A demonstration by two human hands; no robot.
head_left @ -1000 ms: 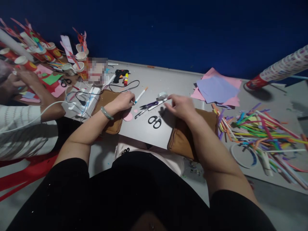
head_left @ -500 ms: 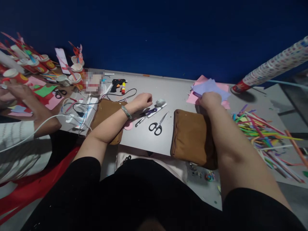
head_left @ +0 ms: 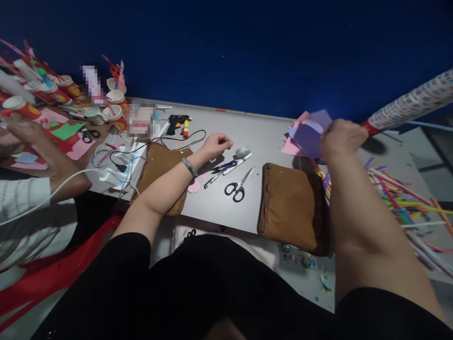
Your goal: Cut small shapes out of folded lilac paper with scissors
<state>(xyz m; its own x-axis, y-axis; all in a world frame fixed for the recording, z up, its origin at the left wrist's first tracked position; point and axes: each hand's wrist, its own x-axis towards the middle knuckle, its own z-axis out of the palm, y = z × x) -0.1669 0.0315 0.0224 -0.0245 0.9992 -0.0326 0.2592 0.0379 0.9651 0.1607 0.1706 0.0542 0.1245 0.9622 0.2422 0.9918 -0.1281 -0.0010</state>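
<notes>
My right hand [head_left: 341,137] grips a sheet of purple paper [head_left: 313,132] by its right side and holds it tilted up. Behind and under it lies pink paper [head_left: 293,147]. My left hand [head_left: 216,145], with a bangle on the wrist, hovers over the middle of the table with its fingers curled in; nothing shows in them. Close below it are a roll of tape [head_left: 242,152], a white pen [head_left: 238,163], purple-handled scissors [head_left: 226,166] and a dark pen [head_left: 213,180]. Black-handled scissors [head_left: 236,191] lie nearer me, beside a pink paper circle [head_left: 193,186].
Brown zipped pouches lie left [head_left: 161,165] and right [head_left: 293,208]. A glue gun [head_left: 176,123], a glue stick [head_left: 186,128] and cables sit behind. At right are a tall stack of paper cups [head_left: 410,101] and coloured strips [head_left: 399,193]. Another person's arm [head_left: 46,146] is at left.
My right hand has moved right, raising and tilting the purple paper off the pile. My left hand's fingers have loosened slightly. The view has shifted a little.
</notes>
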